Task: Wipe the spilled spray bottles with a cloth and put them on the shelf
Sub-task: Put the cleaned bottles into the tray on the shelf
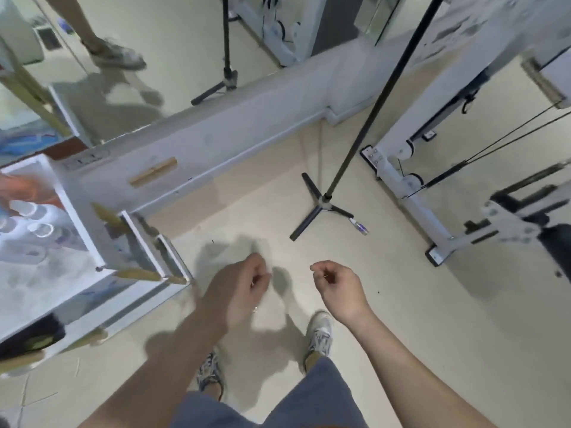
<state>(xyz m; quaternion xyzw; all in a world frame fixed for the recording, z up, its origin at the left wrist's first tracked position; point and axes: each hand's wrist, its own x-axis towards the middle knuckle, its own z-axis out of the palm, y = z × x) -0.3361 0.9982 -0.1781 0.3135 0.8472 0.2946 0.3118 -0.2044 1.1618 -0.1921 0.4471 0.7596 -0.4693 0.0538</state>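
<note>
Head: left hand [244,287], right hand [338,288] — empty.

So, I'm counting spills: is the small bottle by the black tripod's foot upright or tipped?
Tipped: the small purple-banded bottle lies on its side on the beige floor beside the black tripod.

the left hand [239,288] and the right hand [338,287] hung side by side over the beige floor [401,335], apart from each other, fingers loosely curled, holding nothing. below them were grey shorts [309,403] and two sneakers [319,333]. a white shelf unit [82,227] stood at the left, its contents too blurred to name. ahead, a black tripod [324,205] stood on the floor, with a small clear tube [360,227] lying just beside one leg. a white metal frame [411,186] stood at the right, and a wall mirror [139,72] ran along the far wall.
</note>
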